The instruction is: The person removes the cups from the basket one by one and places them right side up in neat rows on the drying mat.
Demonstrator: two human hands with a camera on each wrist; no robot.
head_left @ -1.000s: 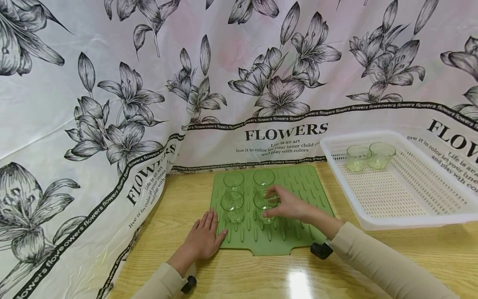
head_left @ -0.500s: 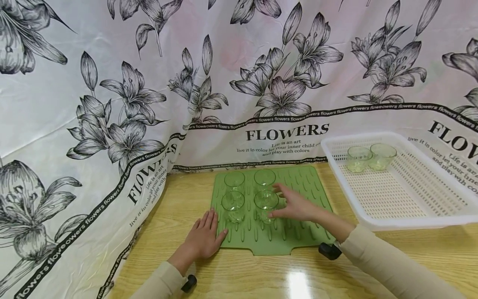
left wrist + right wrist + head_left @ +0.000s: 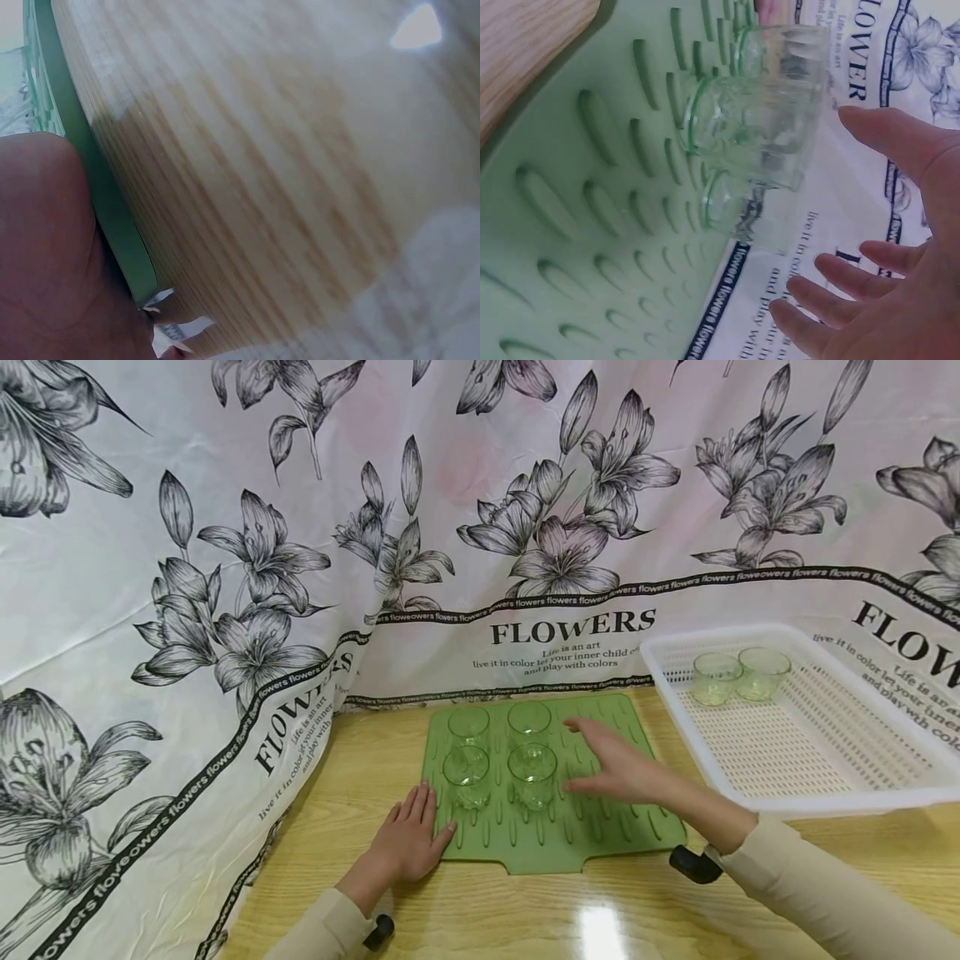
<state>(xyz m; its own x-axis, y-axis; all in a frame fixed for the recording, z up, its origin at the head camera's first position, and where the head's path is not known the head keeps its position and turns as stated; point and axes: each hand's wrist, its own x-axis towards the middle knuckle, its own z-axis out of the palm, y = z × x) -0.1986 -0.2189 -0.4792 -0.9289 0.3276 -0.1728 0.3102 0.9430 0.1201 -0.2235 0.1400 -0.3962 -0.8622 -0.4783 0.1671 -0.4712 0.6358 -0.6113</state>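
Note:
Several green-tinted drinking glasses stand upright in two rows on a green drying mat (image 3: 615, 827). The front right glass (image 3: 532, 777) is nearest to my right hand (image 3: 626, 768), which hovers over the mat just right of it, fingers and thumb spread and holding nothing. In the right wrist view the fingers stand apart from the glasses (image 3: 754, 127). My left hand (image 3: 408, 839) lies flat, its fingertips at the mat's left edge by the front left glass (image 3: 467, 777). The left wrist view shows part of that hand (image 3: 45, 240) against the mat's green edge (image 3: 112, 217).
A white perforated plastic basket (image 3: 720, 785) stands to the right, with two green-tinted glasses (image 3: 738, 677) side by side at its back. A floral printed cloth (image 3: 420, 652) hangs behind and to the left of the wooden table (image 3: 487, 918).
My right hand has let go of the front right glass and drawn back to the right, its fingers spreading. The left hand has stayed in place.

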